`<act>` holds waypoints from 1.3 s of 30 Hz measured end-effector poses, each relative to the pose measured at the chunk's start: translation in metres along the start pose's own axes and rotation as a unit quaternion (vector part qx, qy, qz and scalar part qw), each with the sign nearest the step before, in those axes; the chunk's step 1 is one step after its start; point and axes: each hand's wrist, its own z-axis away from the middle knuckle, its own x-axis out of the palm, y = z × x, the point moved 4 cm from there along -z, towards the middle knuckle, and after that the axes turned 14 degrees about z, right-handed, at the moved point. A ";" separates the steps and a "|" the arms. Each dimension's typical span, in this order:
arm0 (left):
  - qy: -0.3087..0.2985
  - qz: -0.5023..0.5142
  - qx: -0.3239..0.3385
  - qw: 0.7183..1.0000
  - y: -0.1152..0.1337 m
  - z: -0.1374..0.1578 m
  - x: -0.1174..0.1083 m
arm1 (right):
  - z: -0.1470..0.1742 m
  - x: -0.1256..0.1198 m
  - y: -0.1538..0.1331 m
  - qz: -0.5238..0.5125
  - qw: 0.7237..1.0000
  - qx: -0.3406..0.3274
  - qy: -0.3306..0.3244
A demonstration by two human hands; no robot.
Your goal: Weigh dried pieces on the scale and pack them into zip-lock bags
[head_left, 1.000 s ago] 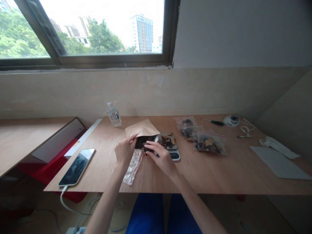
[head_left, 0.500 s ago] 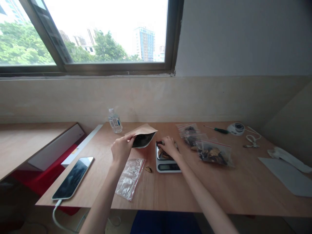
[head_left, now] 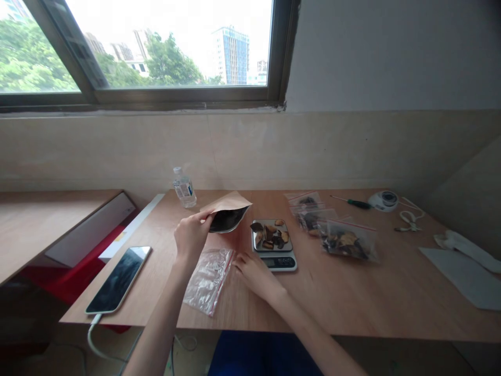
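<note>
My left hand point(head_left: 192, 235) pinches the edge of a brown paper pouch point(head_left: 230, 201), tilted with its dark mouth open toward the right. My right hand point(head_left: 256, 274) is down at the tabletop in front of the scale, fingers curled together, and covers the spot where a loose dried slice lay. Whatever is between those fingers is hidden. Beyond it stands a kitchen scale point(head_left: 289, 262) with several dark and tan dried slices point(head_left: 270, 236) on its plate. A flat clear zip bag point(head_left: 207, 282) with a red seal lies just left of my right hand.
Several zip bags point(head_left: 348, 243) of dried pieces lie right of the scale. Behind them are a green screwdriver point(head_left: 358, 204), a white dome camera point(head_left: 383, 201) and a cable point(head_left: 409, 222). A water bottle point(head_left: 185, 189) stands at the back; a charging phone point(head_left: 119, 279) lies left.
My right hand has left the slices on the scale and moved down and left to the tabletop, over the loose slice. My left hand still holds the pouch. The view has shifted slightly.
</note>
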 end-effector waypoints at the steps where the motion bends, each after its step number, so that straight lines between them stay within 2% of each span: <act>1: 0.000 0.001 0.001 1.000 -0.001 0.000 0.000 | 0.003 0.006 -0.004 0.016 1.000 0.002 -0.007; 3: -0.001 0.002 0.000 1.000 -0.002 0.001 0.001 | 0.006 0.014 -0.007 0.022 1.000 0.008 -0.010; 6: -0.003 -0.003 -0.005 1.000 -0.003 0.001 0.003 | 0.011 0.016 -0.009 -0.023 1.000 0.013 -0.001; 9: 0.000 -0.010 -0.005 1.000 -0.003 0.000 0.004 | 0.022 0.008 -0.010 -0.101 0.994 0.032 0.013; 12: -0.001 -0.009 -0.003 1.000 -0.003 0.000 0.005 | 0.040 -0.007 -0.004 -0.195 0.977 0.077 0.047; 16: 0.002 -0.008 -0.007 1.000 -0.003 0.000 0.005 | 0.068 -0.027 0.031 -0.263 0.939 0.185 0.121; 20: 0.005 -0.012 -0.010 1.000 -0.004 0.000 0.007 | 0.086 -0.034 0.087 -0.184 0.923 0.277 0.192; 22: 0.005 -0.012 -0.011 1.000 -0.004 0.000 0.008 | 0.087 -0.030 0.108 -0.150 0.925 0.285 0.202; 25: 0.003 -0.010 -0.009 1.000 -0.003 0.002 0.008 | 0.081 -0.021 0.124 -0.133 0.936 0.265 0.191; 31: -0.002 -0.005 -0.011 1.000 -0.003 0.002 0.007 | 0.081 -0.021 0.121 -0.138 0.933 0.257 0.210; 35: 0.003 -0.005 -0.012 1.000 -0.005 0.001 0.007 | 0.101 -0.031 0.107 -0.140 0.919 0.282 0.239; 39: 0.008 0.003 -0.010 1.000 -0.003 0.000 0.006 | 0.120 -0.029 0.091 -0.153 0.912 0.301 0.232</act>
